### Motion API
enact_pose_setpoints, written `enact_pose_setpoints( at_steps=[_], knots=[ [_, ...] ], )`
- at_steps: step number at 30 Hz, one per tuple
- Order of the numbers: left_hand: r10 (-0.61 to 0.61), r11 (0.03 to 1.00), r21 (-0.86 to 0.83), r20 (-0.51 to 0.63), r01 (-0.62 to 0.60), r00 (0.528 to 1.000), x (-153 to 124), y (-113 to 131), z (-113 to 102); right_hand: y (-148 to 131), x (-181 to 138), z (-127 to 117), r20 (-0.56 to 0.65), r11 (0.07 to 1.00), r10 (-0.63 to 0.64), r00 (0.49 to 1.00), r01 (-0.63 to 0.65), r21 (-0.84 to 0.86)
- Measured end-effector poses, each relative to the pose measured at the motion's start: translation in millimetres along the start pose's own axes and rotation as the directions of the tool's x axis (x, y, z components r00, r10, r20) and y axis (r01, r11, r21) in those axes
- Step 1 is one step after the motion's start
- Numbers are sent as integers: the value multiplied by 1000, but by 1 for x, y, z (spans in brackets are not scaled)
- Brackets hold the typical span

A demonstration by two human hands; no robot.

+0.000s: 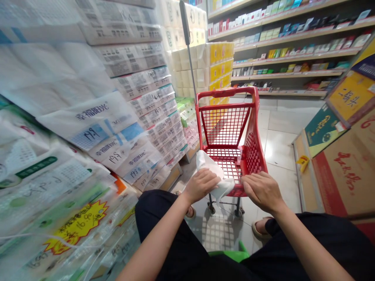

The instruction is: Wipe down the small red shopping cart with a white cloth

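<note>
A small red shopping cart (254, 156) with a grid-like plastic basket stands between my knees on the tiled floor. My left hand (202, 184) is closed over a thin white cloth (208, 164), pressing it at the cart's near left edge; part of the cloth hangs down in front. Whether it is fabric or paper I cannot tell. On the near right corner of the basket, my right hand (262, 190) is closed around the rim, its fingertips partly hidden. The cart's handle (227, 92) rises at the far side.
Stacked tissue packs (152, 93) with handwritten prices crowd the left. A long grey-handled pole (185, 23) leans by yellow-and-white packs (219, 58). Cardboard boxes (345, 164) stand at the right. Stocked shelves (281, 50) line the back. Something green (231, 255) shows between my legs.
</note>
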State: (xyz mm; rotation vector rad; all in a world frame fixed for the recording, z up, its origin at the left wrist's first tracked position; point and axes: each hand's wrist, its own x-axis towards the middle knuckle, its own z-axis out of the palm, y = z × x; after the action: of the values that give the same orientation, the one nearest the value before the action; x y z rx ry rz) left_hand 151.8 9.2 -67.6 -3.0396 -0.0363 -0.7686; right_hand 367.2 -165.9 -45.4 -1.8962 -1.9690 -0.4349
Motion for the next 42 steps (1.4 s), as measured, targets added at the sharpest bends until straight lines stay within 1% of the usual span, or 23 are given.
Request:
enact_pose_setpoints(
  at_steps=[2, 4, 7, 9, 10, 13, 15, 19, 22, 24, 27, 28, 30, 33, 35, 36, 38, 40, 42],
  knots=[
    [49, 998, -43, 14, -48, 999, -6, -21, -9, 2, 0, -3, 18, 999, -34, 999, 34, 5],
    [65, 995, -76, 42, -61, 997, -8, -42, -16, 6, 0, -5, 34, 997, -73, 997, 72, 23],
    [6, 992, -129, 46, 0, 999, 2, -67, -22, 11, -2, -8, 57, 994, -99, 993, 97, 45],
    [-57, 981, -185, 10, 58, 998, 15, -75, -22, 12, -3, -9, 63, 996, -88, 994, 86, 37],
    [-92, 972, -219, -13, 87, 996, 22, -75, -22, 12, -4, -9, 64, 997, -77, 995, 75, 28],
    [-208, 933, -310, -52, 182, 977, 38, -61, -23, 10, -4, -11, 69, 999, -32, 997, 32, 2],
    [-240, 919, -329, -23, 219, 971, 40, -43, -27, 6, -4, -13, 77, 1000, 1, 997, 0, -10],
    [-246, 926, -276, 70, 256, 967, 25, -3, -36, -11, -4, -16, 92, 999, 47, 995, -47, 1],
    [-296, 922, -226, 110, 314, 949, 12, 11, -44, -28, -5, -18, 77, 998, 52, 996, -54, 33],
    [-328, 919, -188, 118, 346, 937, 6, 12, -49, -39, -5, -18, 79, 998, -2, 997, -3, 65],
    [-349, 925, -113, 123, 362, 929, 2, 9, -59, -52, -5, -20, 115, 988, -120, 986, 108, 106],
    [-343, 930, -86, 145, 358, 928, 1, 9, -63, -55, -5, -22, 131, 987, -135, 982, 121, 109],
    [-328, 938, -29, 238, 344, 914, 2, 12, -69, -58, -2, -25, 175, 990, -120, 977, 104, 97],
    [-355, 931, 65, 383, 359, 853, 6, 19, -71, -57, 9, -31, 249, 995, -98, 963, 90, 46],
    [-401, 913, 109, 418, 393, 815, 14, 20, -68, -51, 22, -34, 264, 994, -107, 959, 109, 6],
    [-423, 903, 116, 417, 414, 805, 19, 18, -65, -47, 29, -35, 256, 993, -109, 960, 115, -11],
    [-461, 882, 103, 387, 460, 798, 33, 11, -58, -37, 42, -34, 233, 993, -93, 968, 106, -44],
    [-509, 852, 58, 325, 520, 797, 49, -1, -49, -29, 50, -30, 236, 994, -57, 970, 78, -80],
    [-564, 807, -31, 255, 590, 785, 65, -13, -39, -25, 54, -26, 264, 994, -13, 964, 40, -99]
  ],
)
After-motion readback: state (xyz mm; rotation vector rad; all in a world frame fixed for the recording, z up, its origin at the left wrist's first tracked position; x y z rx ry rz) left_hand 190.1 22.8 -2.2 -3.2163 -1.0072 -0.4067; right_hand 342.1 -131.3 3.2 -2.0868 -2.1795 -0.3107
